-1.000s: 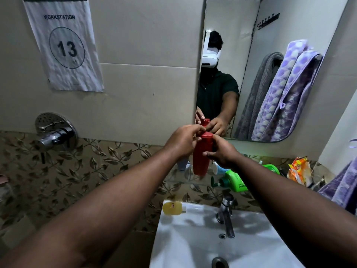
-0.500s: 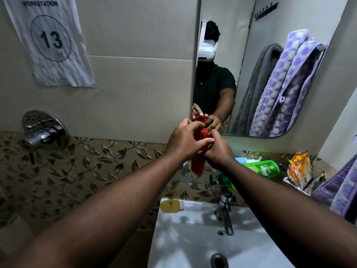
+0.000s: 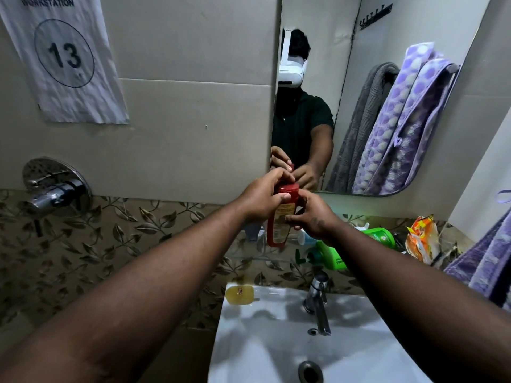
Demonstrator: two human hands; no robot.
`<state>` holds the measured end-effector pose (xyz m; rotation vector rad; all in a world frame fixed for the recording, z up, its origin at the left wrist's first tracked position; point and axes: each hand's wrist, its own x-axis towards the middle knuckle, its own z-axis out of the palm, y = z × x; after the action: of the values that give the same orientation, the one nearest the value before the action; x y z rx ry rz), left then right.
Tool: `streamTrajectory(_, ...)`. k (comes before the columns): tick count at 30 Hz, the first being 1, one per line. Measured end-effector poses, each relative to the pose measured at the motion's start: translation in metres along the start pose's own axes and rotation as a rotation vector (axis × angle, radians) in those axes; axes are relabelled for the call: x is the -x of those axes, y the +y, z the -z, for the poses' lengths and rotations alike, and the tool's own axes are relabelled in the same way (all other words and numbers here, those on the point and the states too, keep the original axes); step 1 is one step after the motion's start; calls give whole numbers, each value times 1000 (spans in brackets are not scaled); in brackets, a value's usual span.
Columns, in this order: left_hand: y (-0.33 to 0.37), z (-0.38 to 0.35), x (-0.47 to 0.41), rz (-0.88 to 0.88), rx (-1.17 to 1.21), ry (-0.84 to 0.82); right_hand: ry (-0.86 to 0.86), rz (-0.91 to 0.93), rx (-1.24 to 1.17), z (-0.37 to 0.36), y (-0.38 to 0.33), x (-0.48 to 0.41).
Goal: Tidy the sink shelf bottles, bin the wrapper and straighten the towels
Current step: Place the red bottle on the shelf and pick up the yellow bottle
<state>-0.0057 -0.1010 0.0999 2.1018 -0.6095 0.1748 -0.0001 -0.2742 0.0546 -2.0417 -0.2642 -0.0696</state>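
At frame centre, just under the mirror, the left hand point(image 3: 262, 197) and right hand point(image 3: 311, 214) both clasp the upright red bottle point(image 3: 282, 217) above the glass shelf point(image 3: 249, 252), so bottle-tidying is under way; next it probably needs standing down clear of the toppled green bottles point(image 3: 331, 257).

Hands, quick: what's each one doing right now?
Left hand: closed around the top of the red bottle.
Right hand: closed on the same red bottle, lower down its side.

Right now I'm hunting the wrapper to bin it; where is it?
The orange wrapper lies at the right end of the shelf under the mirror, just right of the green bottle.
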Motion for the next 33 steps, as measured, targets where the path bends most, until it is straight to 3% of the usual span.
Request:
streamTrajectory(9,-1,4,8,-80,-87,4,83,-44,91,-4,-9,8)
streamTrajectory(13,-19,2,45,-339,-436,249,69,-130,210,-4,-11,22)
streamTrajectory(15,-38,-3,68,-510,-641,419,244,-140,329,-10,-13,31)
streamTrajectory(18,-70,-18,98,-664,-739,538,498,5,407,-27,-15,50)
streamTrajectory(20,-94,-27,116,-678,-763,465,479,214,441,-46,-12,65)
streamTrajectory(23,-129,-41,144,-530,-746,298,305,422,489,-79,0,87)
streamTrajectory(25,-148,-50,157,-261,-652,251,200,445,487,-99,18,94)
streamTrajectory(29,-186,-67,169,342,-401,247,39,175,453,-132,65,96)
streamTrajectory(33,-221,-82,170,463,-341,84,-9,-138,444,-154,119,92)
